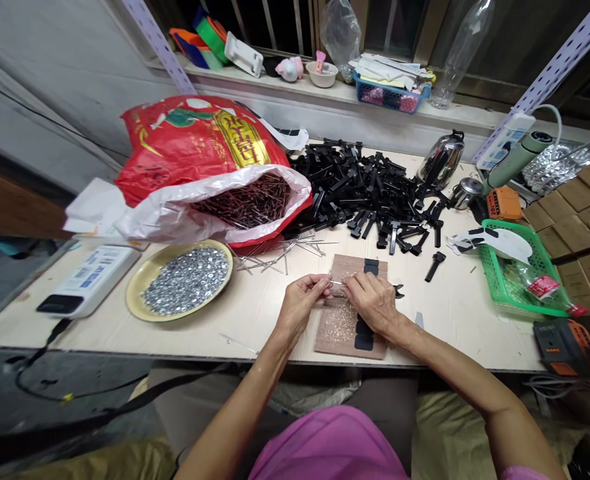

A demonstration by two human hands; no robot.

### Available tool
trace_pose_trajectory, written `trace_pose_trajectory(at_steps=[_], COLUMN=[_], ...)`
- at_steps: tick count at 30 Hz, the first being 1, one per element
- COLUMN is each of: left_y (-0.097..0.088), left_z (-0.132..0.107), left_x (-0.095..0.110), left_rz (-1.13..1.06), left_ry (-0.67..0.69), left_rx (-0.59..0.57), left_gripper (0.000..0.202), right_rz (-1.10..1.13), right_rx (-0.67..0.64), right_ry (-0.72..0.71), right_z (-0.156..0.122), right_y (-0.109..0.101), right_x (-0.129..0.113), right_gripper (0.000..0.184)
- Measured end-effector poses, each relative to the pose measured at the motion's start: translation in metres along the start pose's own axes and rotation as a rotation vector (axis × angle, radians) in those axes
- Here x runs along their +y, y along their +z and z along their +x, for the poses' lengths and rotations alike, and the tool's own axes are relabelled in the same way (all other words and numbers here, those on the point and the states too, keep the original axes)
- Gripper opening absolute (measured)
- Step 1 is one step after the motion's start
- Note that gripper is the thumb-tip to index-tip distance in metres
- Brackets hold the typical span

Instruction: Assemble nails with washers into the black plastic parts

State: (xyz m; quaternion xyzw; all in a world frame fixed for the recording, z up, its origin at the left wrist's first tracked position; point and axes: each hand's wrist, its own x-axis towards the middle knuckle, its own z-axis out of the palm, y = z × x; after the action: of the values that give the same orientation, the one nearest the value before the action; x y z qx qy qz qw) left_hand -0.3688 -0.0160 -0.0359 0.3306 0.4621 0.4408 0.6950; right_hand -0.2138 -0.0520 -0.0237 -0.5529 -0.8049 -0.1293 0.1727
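Note:
Over a brown wooden board (335, 337), my left hand (302, 297) pinches a thin metal rod (336, 283) between thumb and fingertips. The rod's other end runs into the closed fingertips of my right hand (375, 300), which leans on the board. A black forked piece (399, 291) pokes out past the right side of that hand; whether it is gripped is hidden. Black pads (363, 342) line the board's right part, and pale crumbs are scattered on its surface. Left of the board stands a yellowish bowl (139, 308) full of small shiny metal pieces.
A red bag (185, 143) of thin rods lies open at the back left, with loose rods (287, 253) before it. Black plastic parts (365, 187) are heaped behind the board. A green basket (495, 283), metal jug (442, 160) and battery pack (557, 347) stand right.

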Motion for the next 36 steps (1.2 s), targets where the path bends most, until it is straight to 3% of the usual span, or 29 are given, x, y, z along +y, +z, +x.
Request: trace_pose_trajectory(at_steps=[9, 14, 18, 23, 27, 32, 36], left_y=[0.002, 0.004, 0.005, 0.006, 0.007, 0.008, 0.007], left_z=[-0.005, -0.009, -0.005, 0.000, -0.001, 0.000, 0.001], left_x=[-0.003, 0.000, -0.001, -0.006, -0.007, -0.007, -0.006], left_rz=[0.142, 0.256, 0.147, -0.044, -0.095, -0.120, -0.145], left_ry=[0.175, 0.323, 0.192, 0.080, 0.077, 0.074, 0.051], left_rx=[0.065, 0.103, 0.076, 0.066, 0.087, 0.101, 0.083], left_gripper=[0.031, 0.022, 0.031, 0.042, 0.046, 0.045, 0.044], right_rz=[0.086, 0.374, 0.426, 0.224, 0.071, 0.132, 0.093], right_rx=[-0.041, -0.190, -0.163, -0.005, 0.019, 0.010, 0.003], right_ry=[0.048, 0.218, 0.237, 0.093, 0.064, 0.093, 0.084], right_z=[0.002, 0.003, 0.002, 0.001, 0.001, 0.001, 0.002], right_y=[0.000, 0.000, 0.001, 0.002, 0.006, 0.009, 0.009], right_x=[-0.004, -0.002, 0.000, -0.001, -0.004, -0.006, -0.005], right_gripper=[0.033, 0.028, 0.021, 0.024, 0.032, 0.025, 0.033])
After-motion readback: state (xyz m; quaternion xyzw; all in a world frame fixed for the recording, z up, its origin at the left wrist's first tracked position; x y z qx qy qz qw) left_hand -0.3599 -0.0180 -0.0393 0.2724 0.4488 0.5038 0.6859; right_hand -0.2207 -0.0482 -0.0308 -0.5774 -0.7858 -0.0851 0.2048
